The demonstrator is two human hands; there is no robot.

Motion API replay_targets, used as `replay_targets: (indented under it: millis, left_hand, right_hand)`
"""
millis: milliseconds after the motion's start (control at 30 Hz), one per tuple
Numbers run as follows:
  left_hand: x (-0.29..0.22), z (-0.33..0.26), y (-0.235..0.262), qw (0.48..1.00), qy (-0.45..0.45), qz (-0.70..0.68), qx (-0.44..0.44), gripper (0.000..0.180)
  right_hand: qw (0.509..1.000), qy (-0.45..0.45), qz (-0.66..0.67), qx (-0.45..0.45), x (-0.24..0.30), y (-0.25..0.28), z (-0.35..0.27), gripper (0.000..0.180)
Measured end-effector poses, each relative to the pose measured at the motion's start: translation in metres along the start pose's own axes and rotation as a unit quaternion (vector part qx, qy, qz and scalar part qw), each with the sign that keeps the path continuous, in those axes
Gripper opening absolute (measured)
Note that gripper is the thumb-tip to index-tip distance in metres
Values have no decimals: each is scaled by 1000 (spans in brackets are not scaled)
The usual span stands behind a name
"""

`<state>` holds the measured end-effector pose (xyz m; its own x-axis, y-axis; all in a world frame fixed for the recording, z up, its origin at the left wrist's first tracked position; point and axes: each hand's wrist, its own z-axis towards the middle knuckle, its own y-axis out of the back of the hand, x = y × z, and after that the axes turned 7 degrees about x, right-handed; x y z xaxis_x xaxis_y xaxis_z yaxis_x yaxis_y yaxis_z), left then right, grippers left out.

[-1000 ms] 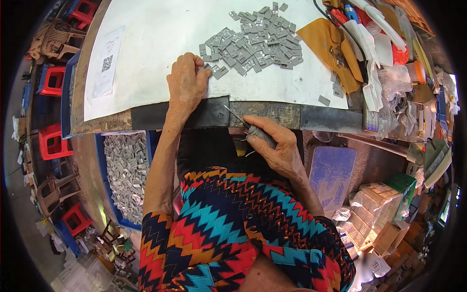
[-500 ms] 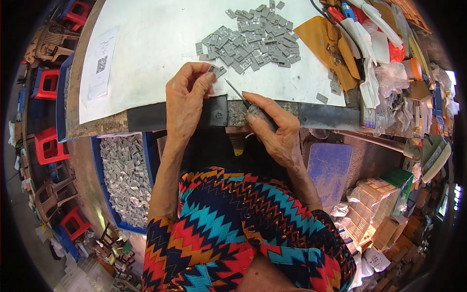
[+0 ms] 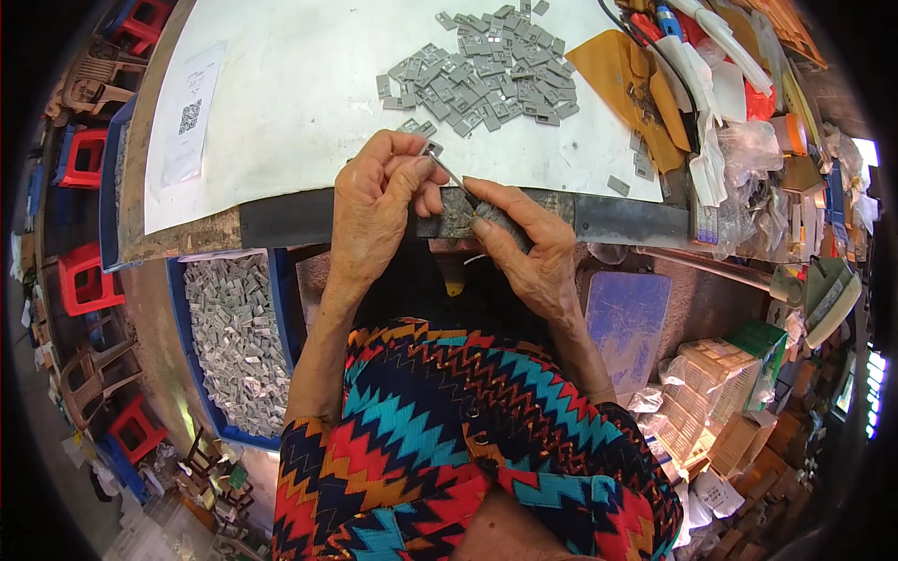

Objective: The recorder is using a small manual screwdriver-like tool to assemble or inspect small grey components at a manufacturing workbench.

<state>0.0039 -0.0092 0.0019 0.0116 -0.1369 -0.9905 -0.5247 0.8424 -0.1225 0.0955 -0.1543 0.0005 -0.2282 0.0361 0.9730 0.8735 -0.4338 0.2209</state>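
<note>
I see my left hand [image 3: 379, 201] raised over the near edge of the surface [image 3: 299, 103], its grip pinched together on a small grey piece [image 3: 432, 150] held between thumb and fingertips. My right hand [image 3: 524, 248] sits just beside it, its grip pressed around a thin metal tool [image 3: 452, 178] whose slender tip slants up to the left and meets the piece (I cannot tell exactly where the tip touches it). Both hands hover above the dark strip [image 3: 281, 217] that runs along the front edge of the surface.

Farther back on the white surface lies a loose pile of grey pieces [image 3: 486, 70], well apart from my hands, with a few strays near its edge and one lone piece [image 3: 618, 185] off to the right near the dark strip. A sheet of paper [image 3: 192, 117] lies flat on the left part of the surface. To the right of the pile lies a mustard-coloured cloth [image 3: 613, 70], and beyond it a clutter of bags and packets [image 3: 739, 140].

Below the surface on my left, a blue bin [image 3: 178, 280] is filled with more grey pieces. A blue board [image 3: 627, 318] leans below on my right, and red stools [image 3: 84, 280] stand on the floor at far left.
</note>
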Motion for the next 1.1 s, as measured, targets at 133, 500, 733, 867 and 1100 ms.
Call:
replay_targets:
  millis: [133, 500, 733, 867, 1100]
  left_hand:
    - [0, -2, -2, 1000, -10, 21, -6, 12]
    - [5, -4, -7, 911, -164, 373, -63, 8]
    - [5, -6, -6, 885, -210, 411, -59, 11]
    - [4, -8, -4, 881, -208, 421, -57, 13]
    - [6, -13, -5, 882, -224, 410, -61, 15]
  right_hand:
    - [1000, 17, -5, -13, 0, 0, 0, 32]
    - [984, 89, -147, -42, -2, -9, -3, 37]
    - [905, 170, -376, -105, -5, -17, -7, 40]
    - [904, 187, -364, -119, -9, -20, -6, 40]
    - [957, 163, -216, -103, -1, -21, -7, 35]
